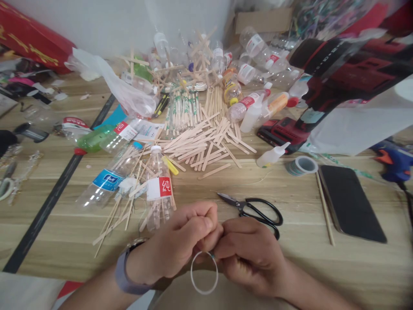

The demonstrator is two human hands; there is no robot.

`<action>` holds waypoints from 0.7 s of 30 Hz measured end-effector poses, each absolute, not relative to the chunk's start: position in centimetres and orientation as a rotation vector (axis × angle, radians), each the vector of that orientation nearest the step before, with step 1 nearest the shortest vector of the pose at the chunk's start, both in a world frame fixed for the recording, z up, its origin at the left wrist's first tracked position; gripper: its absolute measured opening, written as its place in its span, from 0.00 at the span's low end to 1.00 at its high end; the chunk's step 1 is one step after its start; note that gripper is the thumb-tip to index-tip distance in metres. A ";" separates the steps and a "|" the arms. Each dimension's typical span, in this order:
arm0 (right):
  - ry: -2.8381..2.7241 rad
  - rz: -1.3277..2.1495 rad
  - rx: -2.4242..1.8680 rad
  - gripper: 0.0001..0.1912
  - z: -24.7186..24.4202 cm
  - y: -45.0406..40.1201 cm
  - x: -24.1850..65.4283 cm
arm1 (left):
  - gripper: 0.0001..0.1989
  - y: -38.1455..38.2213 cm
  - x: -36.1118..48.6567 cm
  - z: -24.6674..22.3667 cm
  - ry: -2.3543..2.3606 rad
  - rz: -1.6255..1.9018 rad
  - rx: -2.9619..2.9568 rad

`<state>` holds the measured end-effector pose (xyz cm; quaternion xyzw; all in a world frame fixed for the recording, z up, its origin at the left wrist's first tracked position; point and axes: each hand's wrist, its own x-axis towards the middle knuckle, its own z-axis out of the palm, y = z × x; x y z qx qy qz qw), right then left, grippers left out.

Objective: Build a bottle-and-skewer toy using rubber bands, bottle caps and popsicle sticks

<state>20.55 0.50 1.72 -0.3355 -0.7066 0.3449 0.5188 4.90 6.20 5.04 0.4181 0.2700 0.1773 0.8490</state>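
My left hand [190,237] and my right hand [250,254] meet at the table's front edge, both with fingers curled in. From between them hangs a thin white ring [204,294], its top gripped at the fingers. A small bluish-green bit shows beside my right fingertips, too small to name. How the ring is fastened there is hidden by my fingers. Just beyond my right hand lie black-handled scissors [248,209], blades pointing left. An upright clear bottle [158,189] with a red and white label stands beyond my left hand.
Wooden craft sticks [200,144] are piled mid-table, with several plastic bottles behind. A red and black power drill [338,73] stands at right, near a glue bottle [272,156], a tape roll [301,165], a phone [351,202] and a glue gun [395,159]. A dark strip [54,202] crosses the left side.
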 end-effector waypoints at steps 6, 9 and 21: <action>-1.678 0.878 -0.822 0.12 1.8 0.6 20.7 | 0.13 6.2 5.1 5.1 0.610 0.393 0.857; -1.673 0.920 -0.836 0.12 1.7 0.7 20.7 | 0.13 6.1 5.2 5.0 0.630 0.401 0.850; -1.661 0.930 -0.970 0.13 1.3 1.3 21.4 | 0.15 6.2 5.2 4.3 0.794 0.449 1.012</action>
